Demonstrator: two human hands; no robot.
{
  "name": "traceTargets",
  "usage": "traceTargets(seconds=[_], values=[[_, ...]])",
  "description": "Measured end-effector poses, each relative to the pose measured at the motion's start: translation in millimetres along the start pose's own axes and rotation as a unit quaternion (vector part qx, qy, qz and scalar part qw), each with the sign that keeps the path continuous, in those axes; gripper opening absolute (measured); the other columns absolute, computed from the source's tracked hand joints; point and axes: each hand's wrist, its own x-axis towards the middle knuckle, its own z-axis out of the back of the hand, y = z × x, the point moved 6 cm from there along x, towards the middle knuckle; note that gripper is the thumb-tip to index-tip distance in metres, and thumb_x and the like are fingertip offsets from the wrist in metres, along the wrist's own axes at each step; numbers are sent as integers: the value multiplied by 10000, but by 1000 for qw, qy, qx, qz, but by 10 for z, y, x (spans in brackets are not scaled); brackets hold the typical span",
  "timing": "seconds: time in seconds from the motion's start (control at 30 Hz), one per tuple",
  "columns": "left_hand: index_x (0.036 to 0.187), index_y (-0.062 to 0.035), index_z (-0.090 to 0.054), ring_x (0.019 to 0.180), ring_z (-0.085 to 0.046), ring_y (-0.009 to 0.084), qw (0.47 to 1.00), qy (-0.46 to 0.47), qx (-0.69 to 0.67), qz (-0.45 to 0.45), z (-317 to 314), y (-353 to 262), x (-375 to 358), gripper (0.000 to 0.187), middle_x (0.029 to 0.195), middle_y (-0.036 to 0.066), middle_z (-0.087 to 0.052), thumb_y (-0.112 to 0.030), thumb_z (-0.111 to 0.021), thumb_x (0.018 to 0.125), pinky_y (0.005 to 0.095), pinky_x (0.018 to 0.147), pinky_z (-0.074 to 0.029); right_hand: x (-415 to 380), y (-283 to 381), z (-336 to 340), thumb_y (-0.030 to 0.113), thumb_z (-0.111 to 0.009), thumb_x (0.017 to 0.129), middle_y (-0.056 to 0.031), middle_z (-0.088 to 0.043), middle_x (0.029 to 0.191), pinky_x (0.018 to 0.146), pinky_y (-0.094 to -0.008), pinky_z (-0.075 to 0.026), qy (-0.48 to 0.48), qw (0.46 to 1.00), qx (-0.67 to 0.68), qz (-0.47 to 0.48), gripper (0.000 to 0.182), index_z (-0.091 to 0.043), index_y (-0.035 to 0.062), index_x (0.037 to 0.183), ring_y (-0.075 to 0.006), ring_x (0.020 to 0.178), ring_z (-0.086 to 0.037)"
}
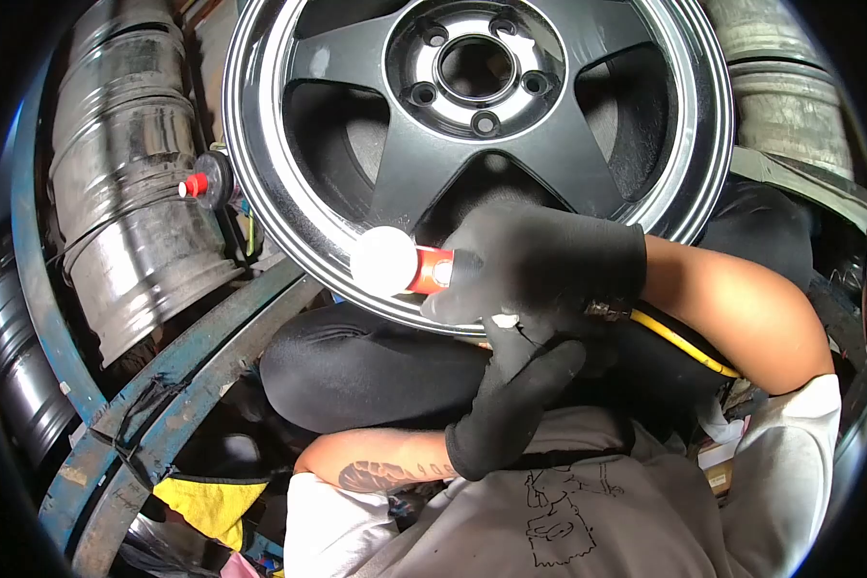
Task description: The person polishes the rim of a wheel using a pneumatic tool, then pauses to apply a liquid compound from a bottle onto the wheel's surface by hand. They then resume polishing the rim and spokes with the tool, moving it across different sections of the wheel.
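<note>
My right hand (539, 265), in a black glove, is closed around a red hand tool (429, 270) with a white round head. That bright head is at the lower lip of a car wheel (414, 164) with black spokes and a shiny stepped rim. From under the right wrist a yellow hose (684, 344) runs off to the right. My left hand (520, 385), gloved in black too, is curled just below the right one. Its fingertips are partly hidden, and what they grip cannot be made out. The wheel leans over my crossed legs.
Bare metal wheel barrels (130, 183) are stacked at the left, and more barrels (790, 106) stand at upper right. A blue metal frame (178, 361) runs along the left side. Beside the wheel is a round black pad with a red stem (217, 181). A yellow cloth (212, 506) hangs lower left.
</note>
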Motion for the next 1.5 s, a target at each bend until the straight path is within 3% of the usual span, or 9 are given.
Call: traceTargets(seconds=[0.1,0.27,0.47,0.57,0.8,0.97,1.23,1.4,1.5], values=[[1382,9,-514,1102,-626,171,998,5,-47,37,19,107,-6,381,1189,124,-646,-169,-543,1047,346,974,-507,-37,32,-55,360,-685,825,-188,-660,649,594,-417,-529,-10,982,-138,130,400,-694,-35,763,-310,603,-671],[1394,-14,-519,1102,-621,156,989,97,-61,96,-68,271,70,384,1175,111,-639,-169,-557,1045,338,954,-515,-221,169,2,322,-728,786,-192,-660,679,600,-453,-522,79,929,-355,65,263,-706,61,807,-388,647,-662],[1511,-1,-409,1128,-635,223,993,109,24,47,-115,194,89,502,1490,133,-484,-104,-547,1039,383,1009,-523,-265,108,93,299,-717,816,-207,-689,749,664,-462,-543,73,969,-238,8,258,-712,41,838,-408,720,-684],[1424,-33,-535,1100,-626,155,993,76,0,95,-31,358,138,404,1172,93,-636,-158,-573,1041,343,963,-516,-205,119,42,307,-719,811,-212,-682,737,673,-469,-543,51,975,-215,2,279,-704,29,821,-410,717,-684],[1283,12,-655,1216,-626,182,985,50,-158,38,30,191,-8,312,1314,135,-647,-149,-606,1020,325,1052,-488,-149,217,-69,230,-699,752,-194,-636,631,619,-457,-520,-37,943,-306,126,248,-652,22,625,-375,602,-653],[1192,25,-677,1089,-667,156,981,40,-157,108,-58,202,44,278,1149,102,-704,-169,-647,995,289,972,-513,-233,211,12,282,-718,781,-200,-672,686,654,-463,-544,9,958,-287,-13,268,-701,15,763,-396,667,-680],[1403,66,-546,1238,-584,211,972,133,-11,194,-29,412,109,385,1414,182,-586,-153,-461,1098,357,1093,-458,-442,290,29,294,-719,813,-199,-692,725,618,-434,-548,5,945,-327,-12,239,-734,62,868,-367,696,-701],[1454,75,-479,1319,-561,248,991,122,-61,-1,103,322,19,405,1454,197,-545,-96,-455,1088,370,1144,-434,-249,202,-99,313,-744,808,-186,-659,728,641,-481,-523,-27,898,-398,182,271,-689,48,812,-399,702,-670],[1465,46,-472,1330,-558,248,991,103,-84,-1,120,100,-18,399,1448,176,-540,-72,-467,1085,376,1151,-445,-151,127,-44,284,-742,783,-184,-631,693,634,-471,-512,-63,961,-240,123,258,-673,36,783,-379,680,-655]])
